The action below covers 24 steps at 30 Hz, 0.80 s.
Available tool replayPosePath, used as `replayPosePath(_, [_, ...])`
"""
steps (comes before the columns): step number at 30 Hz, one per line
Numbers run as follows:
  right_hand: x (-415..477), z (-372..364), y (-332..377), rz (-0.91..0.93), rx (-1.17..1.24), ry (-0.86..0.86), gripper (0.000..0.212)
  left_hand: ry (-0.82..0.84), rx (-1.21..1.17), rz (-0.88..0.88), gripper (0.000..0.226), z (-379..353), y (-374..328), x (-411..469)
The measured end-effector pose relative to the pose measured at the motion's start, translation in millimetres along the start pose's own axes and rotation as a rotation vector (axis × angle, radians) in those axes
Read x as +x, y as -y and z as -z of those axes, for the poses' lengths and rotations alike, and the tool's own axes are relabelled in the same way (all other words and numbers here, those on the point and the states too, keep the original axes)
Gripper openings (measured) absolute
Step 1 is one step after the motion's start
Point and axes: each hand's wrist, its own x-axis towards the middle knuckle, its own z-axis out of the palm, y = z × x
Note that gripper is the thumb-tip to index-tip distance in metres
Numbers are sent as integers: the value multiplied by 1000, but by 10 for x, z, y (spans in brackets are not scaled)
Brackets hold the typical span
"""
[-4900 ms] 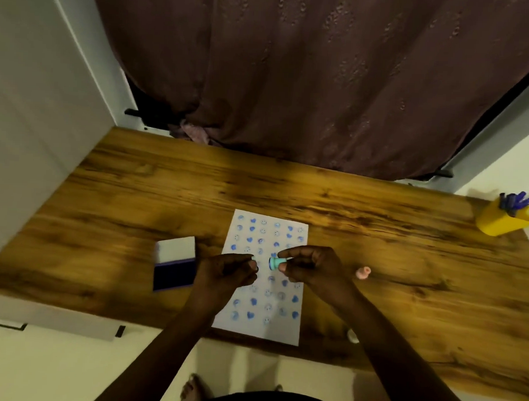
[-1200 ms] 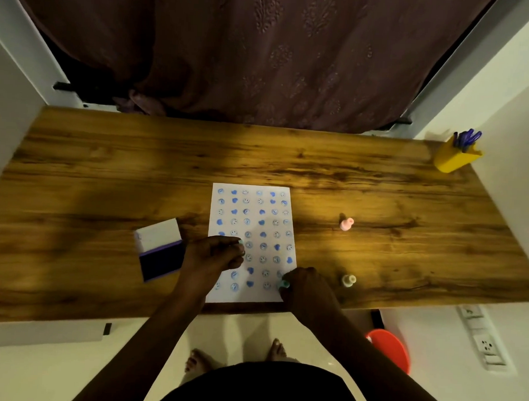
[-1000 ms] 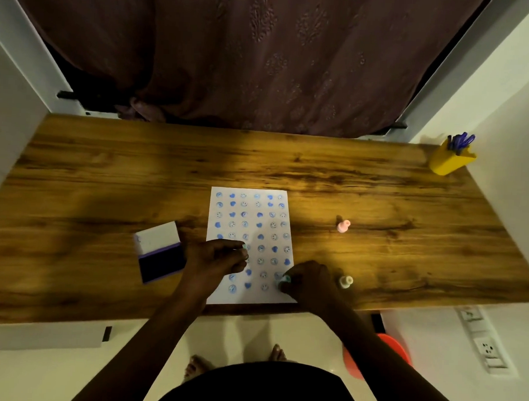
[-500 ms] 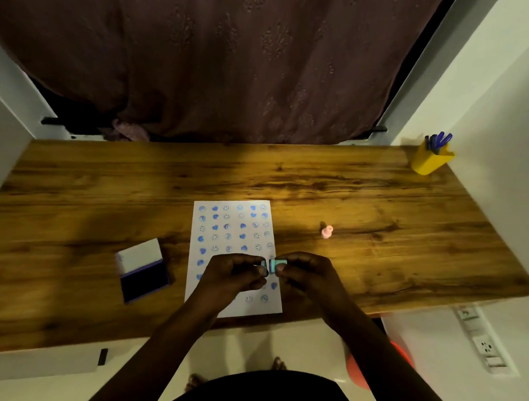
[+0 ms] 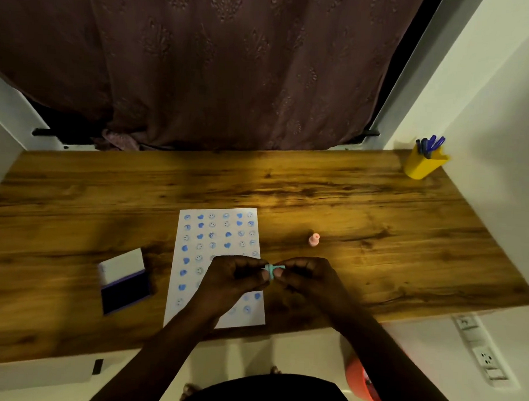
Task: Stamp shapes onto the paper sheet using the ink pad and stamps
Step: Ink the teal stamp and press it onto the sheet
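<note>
Stamp (image 5: 273, 269), teal, held in the air over the right edge of the paper sheet (image 5: 217, 268); I read its long axis as roughly horizontal, running left to right between the two hands, though it is too small for me to tell which end carries the face. Left hand (image 5: 234, 278): fingertips pinched on the stamp's left end. Right hand (image 5: 310, 278): fingertips pinched on its right end. Both grips clenched on the stamp, fingers curled in.

Sheet lies flat on the table (image 5: 377, 223), long axis running away from the person, covered in rows of blue hearts and smiley marks; the lower part is hidden under the left forearm.

Ink pad (image 5: 123, 280) sits open on the table left of the sheet, white lid up, dark pad toward me. Pink stamp (image 5: 314, 240) stands upright right of the sheet, apart from the hands.

Yellow holder (image 5: 422, 164) at the far right corner, blue pens (image 5: 430, 144) standing in it.
</note>
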Motion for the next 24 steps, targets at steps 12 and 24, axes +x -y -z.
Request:
replayPosePath(12, [302,885,-8,8,-306,-126,16,-123,58,17,29,-490,85,260])
replayPosePath(24, [960,1540,-202,97,-1098,-219,15,-472,-104,36,17,-175,351,356])
